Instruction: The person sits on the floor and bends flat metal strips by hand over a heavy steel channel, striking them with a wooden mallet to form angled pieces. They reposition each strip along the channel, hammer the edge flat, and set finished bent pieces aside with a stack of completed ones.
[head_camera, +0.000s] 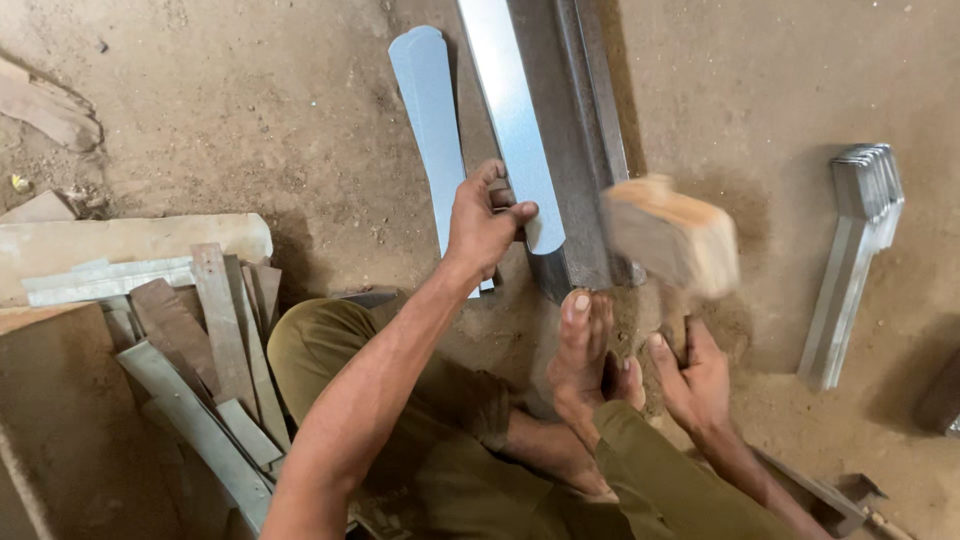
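Setting: small sheet-metal workshop, work done at ground level. Packed dirt floor (250, 120), dusty, uneven. Long steel angle bar (585, 150) lies on it as an anvil, a galvanised strip (515, 120) across it. Cut strips with rounded ends (430, 120) alongside; a stack of identical finished pieces (855, 250) to one side. Scrap offcuts (210, 350) heaped near a stone slab (130, 245). Wooden mallet (670, 235) in use.

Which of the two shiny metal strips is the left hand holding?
The strip lying on the dark steel bar; the left hand pins its rounded end. The other strip lies flat on the ground beside it.
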